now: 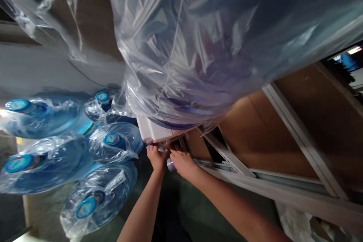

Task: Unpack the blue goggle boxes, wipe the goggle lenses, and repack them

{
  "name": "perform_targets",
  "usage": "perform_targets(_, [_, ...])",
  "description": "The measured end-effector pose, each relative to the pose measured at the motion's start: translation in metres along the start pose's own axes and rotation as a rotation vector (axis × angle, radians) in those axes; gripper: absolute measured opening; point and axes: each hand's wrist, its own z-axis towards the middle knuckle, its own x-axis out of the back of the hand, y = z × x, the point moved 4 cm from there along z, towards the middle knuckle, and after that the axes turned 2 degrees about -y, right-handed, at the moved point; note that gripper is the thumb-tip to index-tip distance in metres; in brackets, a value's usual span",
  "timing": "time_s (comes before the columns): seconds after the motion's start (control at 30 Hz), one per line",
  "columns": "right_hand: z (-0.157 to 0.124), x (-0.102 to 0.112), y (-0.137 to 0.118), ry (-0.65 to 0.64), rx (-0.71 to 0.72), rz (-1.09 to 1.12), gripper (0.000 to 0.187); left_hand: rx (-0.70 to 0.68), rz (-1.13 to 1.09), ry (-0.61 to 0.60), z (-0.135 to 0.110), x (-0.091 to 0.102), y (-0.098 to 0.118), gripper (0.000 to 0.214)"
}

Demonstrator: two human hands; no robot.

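A large water jug wrapped in clear plastic (198, 45) sits upside down on a white water dispenser (153, 132), filling the top of the view. My left hand (155, 157) is at the dispenser's lower front edge, fingers curled against it. My right hand (183, 162) is right beside it, closed around a small pale cup or bottle (171, 164) held under the dispenser's tap area. What the tap itself looks like is hidden by my fingers.
Several blue water jugs in plastic bags (42, 117) lie stacked on the floor at the left. A metal shelf frame (283, 181) backed with brown cardboard (297, 121) runs along the right. A dark floor (184, 204) lies below my arms.
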Motion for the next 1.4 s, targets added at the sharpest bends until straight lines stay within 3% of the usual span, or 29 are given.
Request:
perform_targets(0.1, [-0.01, -0.001, 0.012, 0.008, 0.011, 0.138, 0.069, -0.024, 0.001, -0.016, -0.002, 0.005, 0.003, 0.04])
perform_targets(0.2, [-0.014, -0.006, 0.024, 0.064, -0.012, 0.308, 0.075, -0.034, 0.005, -0.027, -0.003, 0.008, 0.004, 0.039])
perform_targets(0.4, [-0.001, -0.02, 0.031, 0.3, -0.049, 0.554, 0.085, -0.018, 0.025, -0.046, -0.003, 0.009, -0.003, 0.032])
perform_targets(0.73, [0.021, -0.03, 0.028, 0.417, 0.013, 0.726, 0.078, 0.001, 0.01, -0.107, 0.0, 0.0, -0.018, 0.028])
perform_targets(1.4, [0.034, -0.04, 0.028, 0.425, -0.055, 0.743, 0.074, 0.056, 0.003, -0.173, 0.004, 0.005, -0.016, 0.03])
